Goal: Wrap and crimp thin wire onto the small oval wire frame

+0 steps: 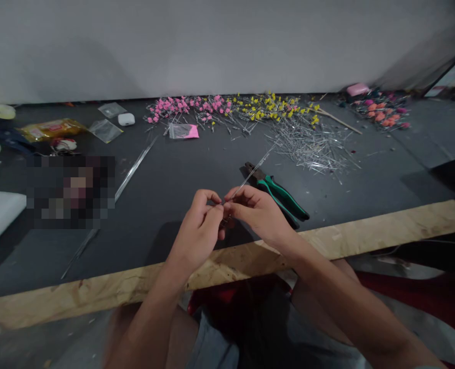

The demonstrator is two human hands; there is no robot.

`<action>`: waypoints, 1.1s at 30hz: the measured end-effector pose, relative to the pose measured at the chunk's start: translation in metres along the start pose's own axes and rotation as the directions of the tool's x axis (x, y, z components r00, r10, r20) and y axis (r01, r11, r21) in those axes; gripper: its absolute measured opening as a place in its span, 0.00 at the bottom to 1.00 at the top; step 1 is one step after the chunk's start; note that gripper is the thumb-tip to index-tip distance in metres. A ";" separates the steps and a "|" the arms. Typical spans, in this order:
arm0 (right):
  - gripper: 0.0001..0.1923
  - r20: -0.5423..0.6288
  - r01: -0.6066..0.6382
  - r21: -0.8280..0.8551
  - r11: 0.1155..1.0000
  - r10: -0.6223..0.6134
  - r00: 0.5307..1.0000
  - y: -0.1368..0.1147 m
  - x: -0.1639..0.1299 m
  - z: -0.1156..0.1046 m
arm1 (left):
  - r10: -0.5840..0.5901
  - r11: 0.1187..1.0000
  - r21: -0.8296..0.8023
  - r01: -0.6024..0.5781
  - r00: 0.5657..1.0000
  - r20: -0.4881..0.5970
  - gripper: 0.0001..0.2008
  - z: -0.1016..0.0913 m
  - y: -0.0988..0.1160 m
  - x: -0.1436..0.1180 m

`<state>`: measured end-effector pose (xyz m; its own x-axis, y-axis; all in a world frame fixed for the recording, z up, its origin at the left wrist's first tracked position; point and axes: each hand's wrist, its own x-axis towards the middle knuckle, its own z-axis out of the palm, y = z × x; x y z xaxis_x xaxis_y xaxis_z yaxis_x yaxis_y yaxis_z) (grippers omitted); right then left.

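Above the table's front edge, my left hand and my right hand meet fingertip to fingertip, both pinched closed. A thin silvery wire stem comes out of the right fingers and slants up to the right. Both hands work at its lower end, where something small and brownish shows below the fingertips, too small to name. Just beyond my right hand lie green-and-black pliers, jaws pointing away from me. Farther right is a loose heap of bare wire stems.
Along the wall lie pink-tipped stems, yellow-tipped stems and orange-tipped stems. A small bag with pink contents lies before them. Long wires stretch across the left. A white case sits behind; a wooden strip edges the table.
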<state>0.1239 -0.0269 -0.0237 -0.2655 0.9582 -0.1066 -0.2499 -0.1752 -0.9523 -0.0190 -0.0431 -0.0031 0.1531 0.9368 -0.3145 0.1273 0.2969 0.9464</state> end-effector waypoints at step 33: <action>0.05 -0.077 0.192 -0.452 0.871 -0.252 0.965 0.001 -0.001 0.000 | -0.019 0.980 0.193 0.039 0.995 -0.101 0.11 -0.011 0.004 0.000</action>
<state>0.1242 -0.0277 -0.0248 -0.1211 0.9859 0.1152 0.1520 0.1331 -0.9794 -0.0290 -0.0398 0.0012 0.0507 0.9448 -0.3237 0.3201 0.2916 0.9014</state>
